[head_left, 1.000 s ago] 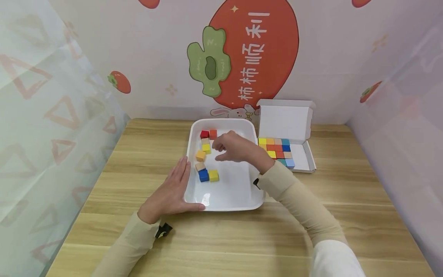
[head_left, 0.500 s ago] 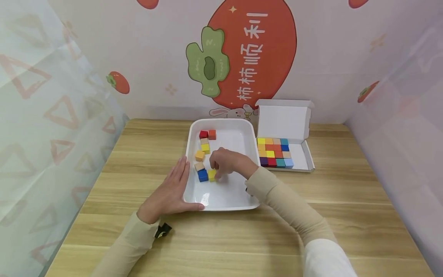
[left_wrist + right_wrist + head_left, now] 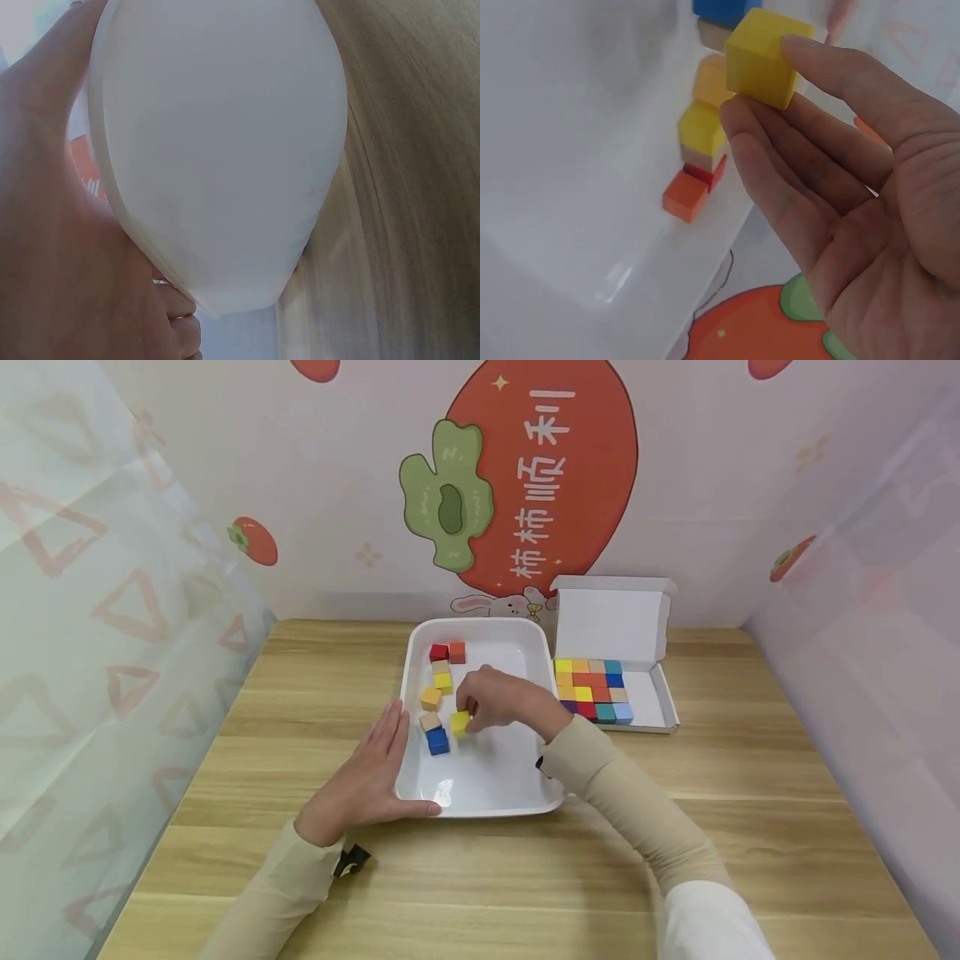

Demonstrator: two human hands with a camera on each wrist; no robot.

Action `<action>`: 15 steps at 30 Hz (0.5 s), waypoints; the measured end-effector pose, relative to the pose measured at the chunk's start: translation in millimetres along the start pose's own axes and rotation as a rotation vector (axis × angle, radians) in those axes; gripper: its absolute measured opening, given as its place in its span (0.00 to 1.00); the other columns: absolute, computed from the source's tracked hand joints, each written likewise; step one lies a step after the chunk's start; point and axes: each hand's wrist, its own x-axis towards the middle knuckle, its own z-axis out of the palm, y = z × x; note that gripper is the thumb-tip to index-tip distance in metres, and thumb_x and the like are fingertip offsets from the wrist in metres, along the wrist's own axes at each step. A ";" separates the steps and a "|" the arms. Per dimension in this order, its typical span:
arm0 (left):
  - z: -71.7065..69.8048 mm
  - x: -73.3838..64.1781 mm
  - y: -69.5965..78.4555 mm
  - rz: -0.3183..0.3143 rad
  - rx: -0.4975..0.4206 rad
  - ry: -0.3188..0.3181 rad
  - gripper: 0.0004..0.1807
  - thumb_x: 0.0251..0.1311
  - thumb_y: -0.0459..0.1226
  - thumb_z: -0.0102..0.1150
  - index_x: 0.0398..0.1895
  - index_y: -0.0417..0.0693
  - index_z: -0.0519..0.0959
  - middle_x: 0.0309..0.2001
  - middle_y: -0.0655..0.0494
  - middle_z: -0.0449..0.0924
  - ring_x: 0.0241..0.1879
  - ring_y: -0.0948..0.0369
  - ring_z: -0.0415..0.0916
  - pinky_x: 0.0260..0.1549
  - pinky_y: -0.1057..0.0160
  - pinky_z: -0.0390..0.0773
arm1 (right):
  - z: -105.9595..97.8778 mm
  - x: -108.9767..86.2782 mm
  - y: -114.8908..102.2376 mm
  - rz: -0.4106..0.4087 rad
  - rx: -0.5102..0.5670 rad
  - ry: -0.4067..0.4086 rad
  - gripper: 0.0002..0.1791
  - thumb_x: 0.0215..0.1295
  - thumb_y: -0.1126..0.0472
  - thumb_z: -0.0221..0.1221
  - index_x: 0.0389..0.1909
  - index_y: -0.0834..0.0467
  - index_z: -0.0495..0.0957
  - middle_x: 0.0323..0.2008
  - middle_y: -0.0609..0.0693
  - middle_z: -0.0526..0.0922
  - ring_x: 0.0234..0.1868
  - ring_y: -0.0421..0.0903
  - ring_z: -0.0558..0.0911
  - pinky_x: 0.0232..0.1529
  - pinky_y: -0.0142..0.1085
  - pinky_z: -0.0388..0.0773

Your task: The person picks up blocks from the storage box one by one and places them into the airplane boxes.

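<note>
Between thumb and fingers, my right hand (image 3: 498, 697) pinches a yellow cube (image 3: 763, 58) over the white tray (image 3: 502, 797). My left hand (image 3: 367, 777) lies along the tray's near left corner, fingers straight on the left rim and thumb on the front rim. Along the tray's left side sit a blue cube (image 3: 437, 742), a wooden cube (image 3: 430, 722), an orange-yellow cube (image 3: 431, 698), another yellow cube (image 3: 443, 682), a second wooden cube (image 3: 440, 667), a red cube (image 3: 438, 652) and an orange cube (image 3: 457, 652). In the left wrist view the tray's outer wall (image 3: 225, 150) fills the middle.
Right of the tray stands an open white box (image 3: 656, 702) with its lid (image 3: 609, 625) raised. Rows of coloured cubes (image 3: 602, 693) fill its left part. A printed backdrop (image 3: 337, 510) rises behind the wooden table (image 3: 750, 827).
My right hand came down toward the near part of the tray, took hold of the yellow cube beside the blue one, and lifted it slightly away. The left hand has stayed put.
</note>
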 end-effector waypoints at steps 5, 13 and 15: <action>-1.0 -0.9 0.2 -0.012 -0.008 -0.006 0.80 0.44 0.80 0.62 0.86 0.38 0.41 0.88 0.44 0.27 0.87 0.43 0.32 0.83 0.36 0.48 | -20.4 -17.9 2.5 -0.017 0.005 0.061 0.17 0.64 0.58 0.75 0.54 0.52 0.89 0.46 0.46 0.90 0.46 0.46 0.82 0.55 0.35 0.86; -0.5 -0.6 2.2 -0.010 -0.006 0.000 0.80 0.44 0.80 0.63 0.86 0.37 0.41 0.88 0.43 0.28 0.87 0.43 0.32 0.83 0.37 0.48 | -42.2 -65.8 34.8 0.031 0.029 0.155 0.16 0.63 0.60 0.75 0.52 0.55 0.89 0.46 0.50 0.91 0.45 0.46 0.86 0.53 0.39 0.88; -0.1 -0.3 2.0 0.002 -0.003 0.007 0.80 0.45 0.80 0.63 0.86 0.36 0.42 0.88 0.42 0.29 0.87 0.42 0.33 0.82 0.36 0.48 | -45.3 -80.7 47.1 0.047 0.037 0.182 0.17 0.62 0.60 0.76 0.51 0.56 0.89 0.46 0.51 0.91 0.44 0.47 0.86 0.52 0.41 0.89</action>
